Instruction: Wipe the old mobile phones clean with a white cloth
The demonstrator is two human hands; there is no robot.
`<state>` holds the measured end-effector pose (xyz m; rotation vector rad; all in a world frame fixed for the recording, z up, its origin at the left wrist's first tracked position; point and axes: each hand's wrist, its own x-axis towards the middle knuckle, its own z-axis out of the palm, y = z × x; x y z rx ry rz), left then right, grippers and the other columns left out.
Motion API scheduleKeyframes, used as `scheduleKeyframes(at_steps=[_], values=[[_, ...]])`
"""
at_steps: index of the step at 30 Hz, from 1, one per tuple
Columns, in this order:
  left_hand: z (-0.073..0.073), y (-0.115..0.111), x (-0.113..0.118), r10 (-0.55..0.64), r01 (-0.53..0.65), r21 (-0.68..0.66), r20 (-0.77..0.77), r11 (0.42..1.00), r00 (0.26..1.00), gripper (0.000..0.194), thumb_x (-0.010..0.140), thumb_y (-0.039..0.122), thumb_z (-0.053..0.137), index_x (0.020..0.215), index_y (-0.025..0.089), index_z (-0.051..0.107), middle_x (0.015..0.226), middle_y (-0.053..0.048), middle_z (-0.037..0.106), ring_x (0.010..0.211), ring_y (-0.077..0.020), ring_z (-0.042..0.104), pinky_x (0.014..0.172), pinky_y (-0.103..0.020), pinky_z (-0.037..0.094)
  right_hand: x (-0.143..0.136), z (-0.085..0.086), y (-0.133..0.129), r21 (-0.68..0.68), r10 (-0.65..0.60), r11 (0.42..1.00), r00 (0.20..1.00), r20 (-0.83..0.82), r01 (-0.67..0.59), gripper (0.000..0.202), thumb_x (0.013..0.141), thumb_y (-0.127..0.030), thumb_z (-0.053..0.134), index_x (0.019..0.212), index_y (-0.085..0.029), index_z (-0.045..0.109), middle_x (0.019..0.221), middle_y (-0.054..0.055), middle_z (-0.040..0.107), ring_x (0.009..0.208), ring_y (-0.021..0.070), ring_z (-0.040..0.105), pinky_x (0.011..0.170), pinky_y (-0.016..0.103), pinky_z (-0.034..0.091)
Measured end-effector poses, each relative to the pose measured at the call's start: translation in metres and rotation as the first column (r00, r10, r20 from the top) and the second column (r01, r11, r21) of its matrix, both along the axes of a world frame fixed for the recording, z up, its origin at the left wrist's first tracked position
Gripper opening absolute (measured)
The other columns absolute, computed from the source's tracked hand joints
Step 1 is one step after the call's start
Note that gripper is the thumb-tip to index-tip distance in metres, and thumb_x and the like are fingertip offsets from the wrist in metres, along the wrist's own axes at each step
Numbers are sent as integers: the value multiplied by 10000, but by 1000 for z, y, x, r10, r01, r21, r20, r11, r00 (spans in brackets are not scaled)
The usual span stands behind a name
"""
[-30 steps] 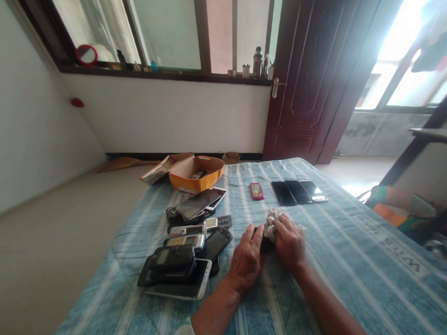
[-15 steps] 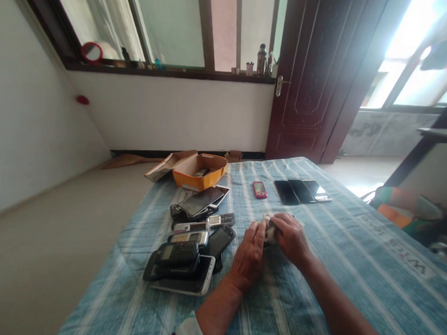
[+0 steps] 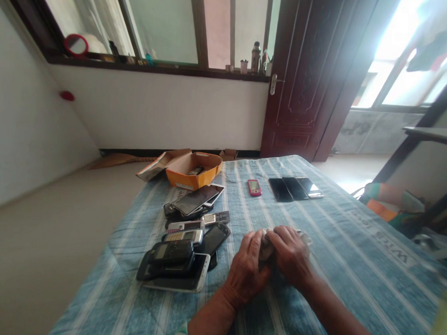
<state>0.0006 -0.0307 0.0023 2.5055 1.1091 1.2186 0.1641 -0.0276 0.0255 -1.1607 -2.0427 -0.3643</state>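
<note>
My left hand (image 3: pixel 247 265) and my right hand (image 3: pixel 292 254) are close together low over the bed-like surface. The fingers of my right hand are curled over a crumpled whitish cloth (image 3: pixel 305 236), whose edge shows past the knuckles. My left hand is closed around something between the two hands, mostly hidden by the fingers and too dark to name. Beyond the hands lies a pink phone (image 3: pixel 254 187). To its right, several dark flat smartphones (image 3: pixel 296 189) lie side by side. On the left is a pile of old phones, with a black handset (image 3: pixel 172 254) on top at the near end.
An open orange cardboard box (image 3: pixel 193 178) with a phone inside stands behind the pile. Blue striped fabric (image 3: pixel 338 251) covers the surface. Past its far edge are a white wall and a dark red door (image 3: pixel 304 82). A greenish-yellow object (image 3: pixel 441 325) shows at the lower right edge.
Both hands have come slightly nearer to me, and the left thumb now reaches under the hidden thing. The view has turned a little to the right. Phones and box lie as before.
</note>
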Motion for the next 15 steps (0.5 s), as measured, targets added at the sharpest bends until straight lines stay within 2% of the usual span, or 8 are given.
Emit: scheduleKeyframes(at_steps=[3, 6, 10, 15], values=[[2, 1, 0, 17, -17, -4, 60, 1000, 998, 456, 875, 172, 485, 1317, 131, 383, 1178, -157, 538, 1118, -269, 556, 950, -463, 529, 1, -3, -3, -9, -4, 1000, 1000, 16, 4, 270, 949, -160, 382, 932, -199, 648, 869, 73, 587, 838, 213, 501, 759, 334, 407], [2, 7, -1, 43, -46, 35, 78, 998, 996, 252, 910, 125, 371, 1115, 162, 513, 1004, -103, 585, 962, -215, 601, 859, -389, 565, 2, -1, -3, -27, 39, 999, 999, 28, -38, 287, 947, -151, 376, 914, -200, 657, 827, 63, 584, 799, 203, 501, 734, 330, 407], [4, 15, -3, 61, -66, 74, 63, 995, 996, 221, 896, 84, 347, 982, 161, 535, 943, -94, 586, 910, -200, 598, 823, -351, 562, 6, 7, 2, -64, 110, 992, 992, 65, -106, 274, 950, -161, 398, 933, -200, 669, 802, 53, 597, 776, 191, 520, 712, 315, 421], [4, 9, -5, 0, 0, -7, 2, 1000, 1000, 230, 839, 81, 458, 1047, 149, 530, 1070, -121, 578, 1021, -225, 580, 895, -369, 544, 19, 6, 1, -166, 225, 960, 974, -9, -223, 296, 953, -153, 396, 991, -222, 682, 870, 52, 647, 842, 169, 585, 759, 282, 480]])
